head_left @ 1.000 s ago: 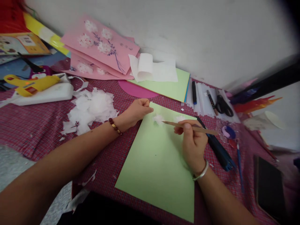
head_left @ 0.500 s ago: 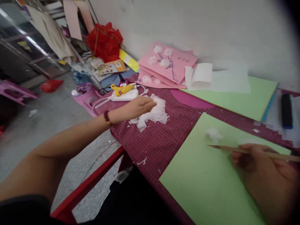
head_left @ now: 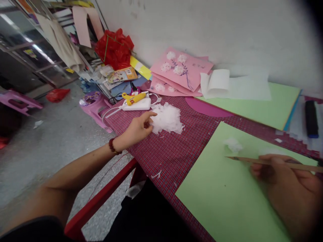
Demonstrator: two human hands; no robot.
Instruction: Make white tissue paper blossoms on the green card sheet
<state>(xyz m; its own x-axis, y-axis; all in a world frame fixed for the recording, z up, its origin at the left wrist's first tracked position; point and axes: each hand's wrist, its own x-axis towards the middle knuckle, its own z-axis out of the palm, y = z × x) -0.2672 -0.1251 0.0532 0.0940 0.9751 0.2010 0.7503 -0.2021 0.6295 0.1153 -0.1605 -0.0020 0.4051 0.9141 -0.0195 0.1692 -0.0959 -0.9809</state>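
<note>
My left hand (head_left: 138,129) is at the near-left edge of a pile of white paper pieces (head_left: 168,117), its thumb and fingers apart, fingertips at the scraps. Nothing shows between its fingers. Over at the right, my right hand (head_left: 290,188) is closed round a pencil (head_left: 248,160), whose tip points left above a green sheet of paper (head_left: 209,195). Just beyond the pencil tip, a small crumpled white paper tuft (head_left: 233,144) lies on the sheet. A second white patch is partly hidden behind the right hand.
A yellow glue gun (head_left: 133,98) rests on a white power strip (head_left: 137,105). Pink cards (head_left: 180,72) with white flowers lean near the wall. A white tissue roll (head_left: 219,80) sits on more green paper (head_left: 262,109). A black marker (head_left: 311,119) lies far right. The checked tablecloth (head_left: 174,151) has loose scraps.
My left hand has drawn back from above the white pile to its near-left edge, and its fingers have spread. The right hand keeps the pencil in about the same place.
</note>
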